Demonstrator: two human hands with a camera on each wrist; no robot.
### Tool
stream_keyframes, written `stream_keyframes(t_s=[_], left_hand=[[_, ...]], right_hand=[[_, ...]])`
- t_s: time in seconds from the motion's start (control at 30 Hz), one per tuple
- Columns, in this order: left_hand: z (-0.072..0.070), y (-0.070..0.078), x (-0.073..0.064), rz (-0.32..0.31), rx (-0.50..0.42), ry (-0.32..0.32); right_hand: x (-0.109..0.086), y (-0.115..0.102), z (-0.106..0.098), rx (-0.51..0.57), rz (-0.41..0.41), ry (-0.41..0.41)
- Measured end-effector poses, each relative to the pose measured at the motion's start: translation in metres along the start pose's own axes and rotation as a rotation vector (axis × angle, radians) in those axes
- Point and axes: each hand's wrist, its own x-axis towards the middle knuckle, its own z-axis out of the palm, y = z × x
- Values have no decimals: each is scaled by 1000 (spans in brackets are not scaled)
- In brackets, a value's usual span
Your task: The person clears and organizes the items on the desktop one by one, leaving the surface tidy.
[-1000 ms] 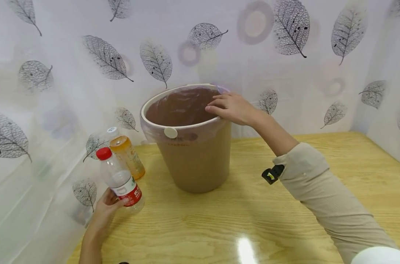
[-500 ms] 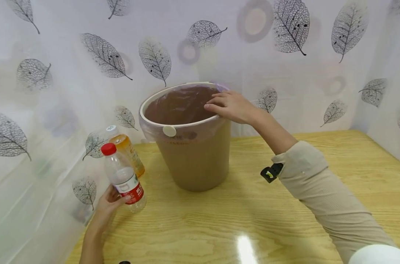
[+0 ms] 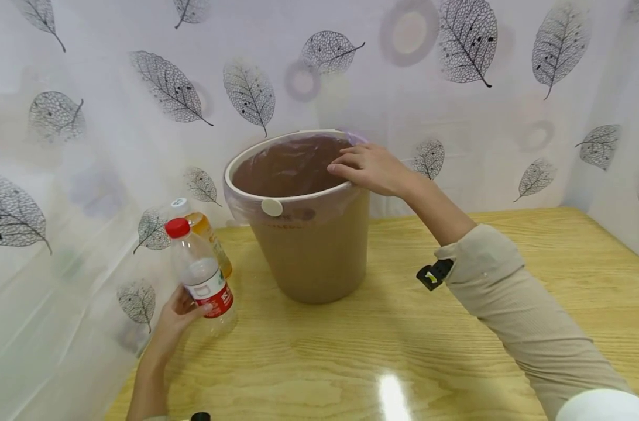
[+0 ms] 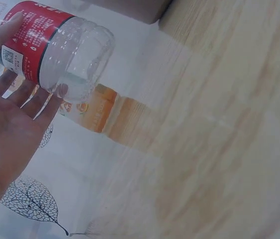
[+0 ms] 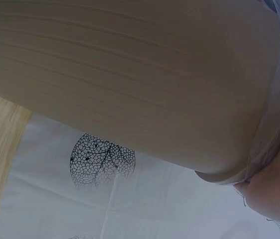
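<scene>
My left hand (image 3: 174, 321) grips a clear plastic bottle (image 3: 201, 272) with a red cap and a red-and-white label, fingers and thumb around the label. The bottle leans slightly left, and in the left wrist view its base looks raised off the table. Close behind it stands an orange drink bottle (image 4: 100, 107) with a white cap, partly hidden. My right hand (image 3: 372, 168) rests on the right rim of a brown trash bin (image 3: 314, 257), its fingers extended over the opening. A thin translucent bag (image 5: 279, 99) lines the bin and folds over the rim.
The bin stands upright on a wood-grain table (image 3: 456, 362). A leaf-patterned curtain (image 3: 377, 111) closes off the back and both sides, near the bottles on the left. A small dark object (image 3: 200, 416) shows at the bottom edge.
My left hand has raised the red-capped bottle and moved it slightly right, covering more of the orange bottle. My right hand stays on the bin's rim.
</scene>
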Motion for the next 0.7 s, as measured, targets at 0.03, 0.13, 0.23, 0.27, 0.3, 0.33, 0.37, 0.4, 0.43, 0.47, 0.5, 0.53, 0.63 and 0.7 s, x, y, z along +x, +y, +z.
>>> stream_keyframes(t_s=[0.03,0.13,0.23,0.27,0.3,0.33,0.37,0.4,0.43,0.47,0.5,0.53,0.63,0.7], left_hand=[[0,1,1,0,2,0],[0,2,3,3,7,1],[1,3,6,13,-5,-1],[1,4,7,18,-15,0],[1,4,7,23,-25,2],[2,5,8,31,-39,3],[2,6,8,41,-55,4],[3,6,8,50,-71,6],[3,7,9,59,-84,7],[3,7,9,67,-97,8],[3,7,10,78,-106,7],[3,7,10,83,-114,8],[1,1,14,109,-150,0],[-1,-1,15,94,-145,-7]], right_hand=[[0,0,0,-2,0,0],[0,0,0,-1,-2,2],[0,0,0,0,-2,3],[0,0,0,0,-2,4],[0,0,-1,-2,0,5],[0,0,-1,-3,0,6],[0,0,-1,-4,1,6],[0,0,-1,-5,1,6],[0,0,-1,-3,0,7],[0,0,-1,-1,-1,7],[0,0,0,-2,-1,7],[0,0,0,-2,-2,7],[0,0,0,-1,-5,8],[0,0,0,-4,-3,9]])
